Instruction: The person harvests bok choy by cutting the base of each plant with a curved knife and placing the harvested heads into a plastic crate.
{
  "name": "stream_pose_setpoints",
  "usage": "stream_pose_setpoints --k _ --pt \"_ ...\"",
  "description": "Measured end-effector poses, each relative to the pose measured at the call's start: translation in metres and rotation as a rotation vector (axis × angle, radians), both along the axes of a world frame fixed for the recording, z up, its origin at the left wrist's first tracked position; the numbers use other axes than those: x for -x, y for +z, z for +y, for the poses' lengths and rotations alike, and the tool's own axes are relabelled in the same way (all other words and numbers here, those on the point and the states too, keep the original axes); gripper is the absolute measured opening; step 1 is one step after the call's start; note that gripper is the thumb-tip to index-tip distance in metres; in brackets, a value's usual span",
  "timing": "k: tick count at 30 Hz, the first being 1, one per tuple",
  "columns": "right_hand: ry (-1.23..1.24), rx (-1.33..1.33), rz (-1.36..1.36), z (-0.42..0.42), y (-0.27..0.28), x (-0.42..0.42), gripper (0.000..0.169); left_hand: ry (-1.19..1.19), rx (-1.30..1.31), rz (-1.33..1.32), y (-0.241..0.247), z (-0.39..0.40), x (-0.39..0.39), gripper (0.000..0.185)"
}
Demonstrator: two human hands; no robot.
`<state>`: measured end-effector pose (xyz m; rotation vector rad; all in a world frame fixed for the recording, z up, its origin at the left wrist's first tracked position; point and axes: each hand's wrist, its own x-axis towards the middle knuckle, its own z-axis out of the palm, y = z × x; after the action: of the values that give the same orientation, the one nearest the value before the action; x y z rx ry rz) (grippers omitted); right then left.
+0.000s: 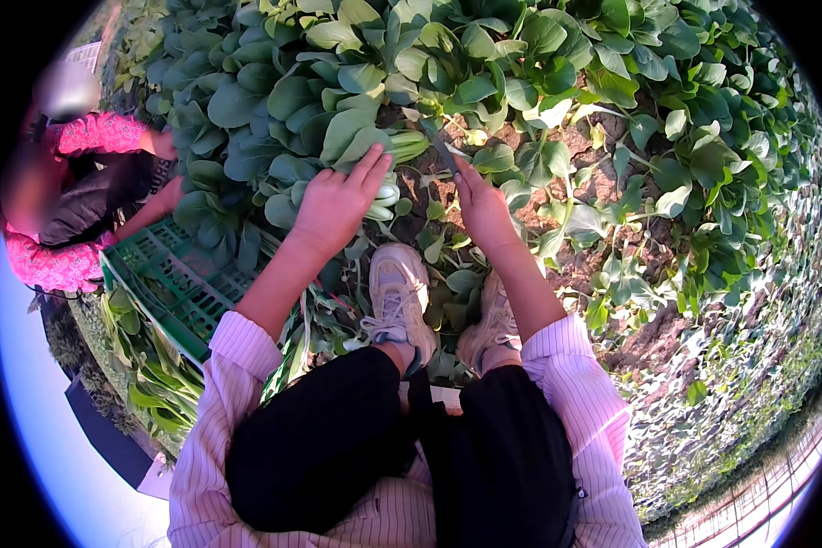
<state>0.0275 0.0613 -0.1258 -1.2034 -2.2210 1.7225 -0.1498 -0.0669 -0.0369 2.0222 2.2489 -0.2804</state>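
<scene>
My left hand (339,198) lies over the leaves of a bok choy plant (405,145), its fingers stretched along the base of the leaves; the thumb is hidden. Pale green stalks of this plant point right, towards the knife. Just below that hand, the white stalk ends of another bok choy (383,198) show. A small knife (444,152) is gripped in my right hand (481,205), with its dark blade pointing up and left, close to the stalk ends. Loose leaves and brown soil lie under the right hand.
Dense bok choy (493,48) grows ahead. A green plastic crate (178,281) stands at the left, with cut greens (154,370) beside it. A person in a pink patterned top (96,133) crouches at far left. My shoes (401,294) stand among leaves.
</scene>
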Motion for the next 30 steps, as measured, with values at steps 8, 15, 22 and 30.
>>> stream_pose_setpoints --k 8,15,22,30 --pt "-0.056 0.23 0.016 -0.001 0.024 -0.045 0.042 0.348 -0.169 -0.397 0.027 -0.017 -0.004 0.062" --pt "-0.28 0.646 0.552 0.019 0.106 -0.041 0.06 0.674 -0.17 -1.509 0.077 -0.006 -0.045 0.055" --pt "-0.312 0.304 0.22 0.034 0.103 -0.054 0.046 0.767 -0.152 -1.592 0.08 -0.004 -0.033 0.063" --pt "-0.408 0.859 0.327 -0.016 0.124 -0.007 0.041 0.673 -0.006 -1.294 0.059 0.018 -0.046 0.114"
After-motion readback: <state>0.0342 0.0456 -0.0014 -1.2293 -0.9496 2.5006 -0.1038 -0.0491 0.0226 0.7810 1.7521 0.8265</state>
